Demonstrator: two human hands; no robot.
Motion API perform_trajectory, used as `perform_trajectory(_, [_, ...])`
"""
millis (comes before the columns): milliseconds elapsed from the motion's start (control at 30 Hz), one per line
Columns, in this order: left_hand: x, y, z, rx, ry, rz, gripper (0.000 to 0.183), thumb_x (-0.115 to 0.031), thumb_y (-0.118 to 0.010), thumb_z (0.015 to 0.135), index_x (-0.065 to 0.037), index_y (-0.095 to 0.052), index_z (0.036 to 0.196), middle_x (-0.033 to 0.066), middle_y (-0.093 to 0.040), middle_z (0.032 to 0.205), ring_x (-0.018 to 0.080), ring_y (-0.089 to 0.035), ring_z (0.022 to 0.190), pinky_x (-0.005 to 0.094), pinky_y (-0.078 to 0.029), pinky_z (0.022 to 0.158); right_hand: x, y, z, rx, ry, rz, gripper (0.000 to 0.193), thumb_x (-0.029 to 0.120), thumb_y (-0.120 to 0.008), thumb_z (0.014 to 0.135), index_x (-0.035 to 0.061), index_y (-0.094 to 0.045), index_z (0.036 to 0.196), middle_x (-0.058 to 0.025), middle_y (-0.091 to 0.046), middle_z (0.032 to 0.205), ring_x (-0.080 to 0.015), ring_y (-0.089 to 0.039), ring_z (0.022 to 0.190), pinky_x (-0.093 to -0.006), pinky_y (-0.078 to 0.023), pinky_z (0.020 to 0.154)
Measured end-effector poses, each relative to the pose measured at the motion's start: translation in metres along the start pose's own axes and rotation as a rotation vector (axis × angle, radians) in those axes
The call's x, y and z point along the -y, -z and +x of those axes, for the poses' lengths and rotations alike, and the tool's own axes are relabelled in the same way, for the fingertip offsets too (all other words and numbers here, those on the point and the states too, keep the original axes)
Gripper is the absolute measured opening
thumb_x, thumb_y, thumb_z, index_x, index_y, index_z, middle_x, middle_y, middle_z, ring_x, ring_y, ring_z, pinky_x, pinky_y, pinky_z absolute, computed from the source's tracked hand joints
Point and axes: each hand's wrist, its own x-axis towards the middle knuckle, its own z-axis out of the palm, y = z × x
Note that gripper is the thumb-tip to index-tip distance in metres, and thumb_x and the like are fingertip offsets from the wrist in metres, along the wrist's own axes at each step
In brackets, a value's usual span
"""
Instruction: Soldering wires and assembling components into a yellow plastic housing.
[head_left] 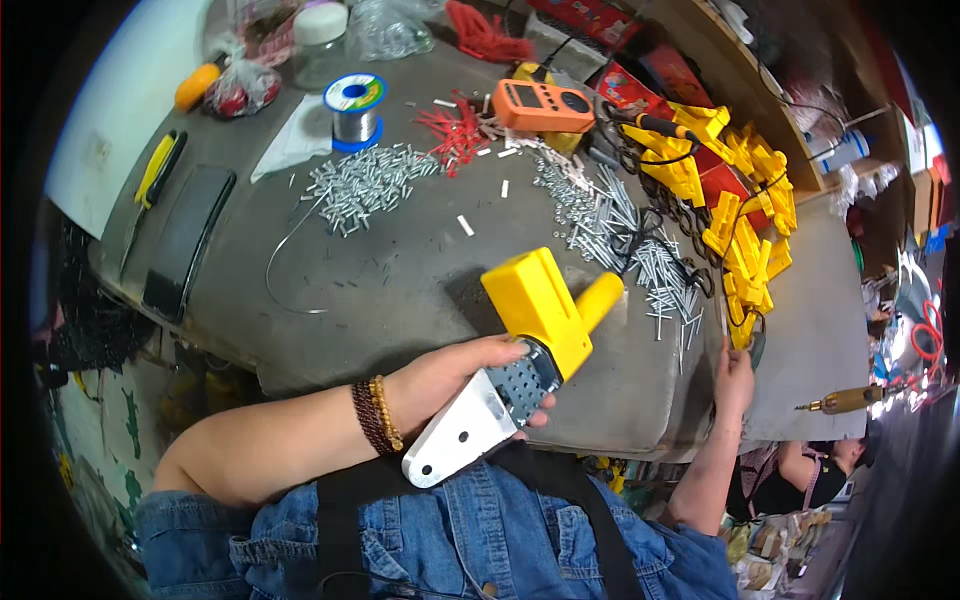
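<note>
My left hand [462, 372] grips a yellow plastic tool [540, 300] with a flat perforated metal plate [470, 425] at its end, holding it over the near edge of the grey worktable [400, 290]. Two bead bracelets [377, 415] sit on that wrist. My right hand [735, 378] reaches to the table's right end, with its fingertips at the foot of a pile of yellow plastic housings [745, 245] and black cables. Whether its fingers pinch anything I cannot tell.
Heaps of small metal pins [365, 185] and screws [620, 235] lie on the table, with a solder spool [354, 105], an orange meter [540, 105], red bits [455, 130], a yellow knife [158, 165] and a black slab [188, 240]. Another person [800, 470] sits lower right near a brass-tipped tool [845, 401].
</note>
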Motion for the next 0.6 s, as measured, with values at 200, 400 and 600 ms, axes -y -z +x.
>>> perform_trajectory(200, [0.002, 0.003, 0.005, 0.012, -0.030, 0.105, 0.052, -0.037, -0.049, 0.099, -0.003, -0.044, 0.138, 0.0186, -0.062, 0.119, 0.0282, -0.066, 0.103, 0.0394, -0.056, 0.088, 0.006, 0.060, 0.009, -0.023, -0.014, 1.261, 0.014, 0.012, -0.062, 0.097, 0.0038, -0.060, 0.107, -0.0039, -0.061, 0.089, -0.0088, -0.052, 0.068, -0.0247, -0.043, 0.059])
perform_trajectory(400, [0.004, 0.012, 0.010, 0.086, 0.020, 0.012, 0.053, -0.040, -0.051, 0.098, -0.003, -0.046, 0.137, 0.0177, -0.064, 0.117, 0.0286, -0.067, 0.102, 0.0382, -0.053, 0.091, 0.119, 0.058, -0.051, 0.540, -0.069, 1.295, 0.026, 0.027, -0.054, 0.102, 0.0088, -0.053, 0.120, 0.0015, -0.049, 0.067, -0.0065, -0.042, 0.050, -0.0231, -0.033, 0.042])
perform_trajectory(600, [0.007, 0.014, 0.012, 0.102, 0.006, 0.032, 0.054, -0.041, -0.051, 0.098, -0.002, -0.047, 0.136, 0.0180, -0.064, 0.118, 0.0287, -0.067, 0.103, 0.0383, -0.053, 0.091, 0.190, 0.165, -0.026, 0.508, 0.508, 1.508, 0.035, 0.027, -0.050, 0.102, 0.0047, -0.050, 0.129, -0.0015, -0.057, 0.076, -0.0075, -0.048, 0.054, -0.0277, -0.043, 0.066])
